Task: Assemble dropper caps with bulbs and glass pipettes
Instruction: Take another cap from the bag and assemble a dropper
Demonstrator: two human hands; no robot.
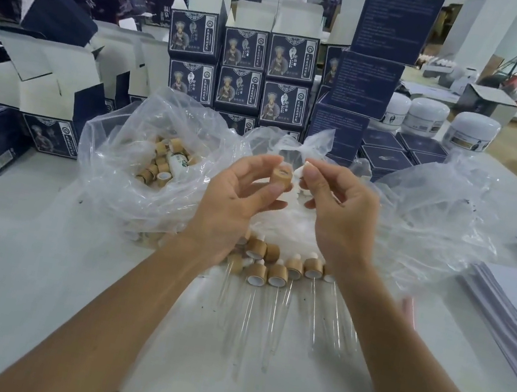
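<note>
At the centre of the frame the left hand (241,189) holds a cap (281,175), with the right hand (337,209) just beside it on the right pinching a bulb (303,169). Below the hands, assembled droppers (277,278) lie in a cluster on the tabletop (31,259). Left of centre, a plastic bag (122,178) holds loose caps (155,164). Behind the bags, boxes (241,68) stand stacked across the upper middle. Jars (426,118) stand at the upper right, and stacked sheets (511,320) lie at the right edge.

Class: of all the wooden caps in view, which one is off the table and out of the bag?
The wooden cap pinched in the left hand.
</note>
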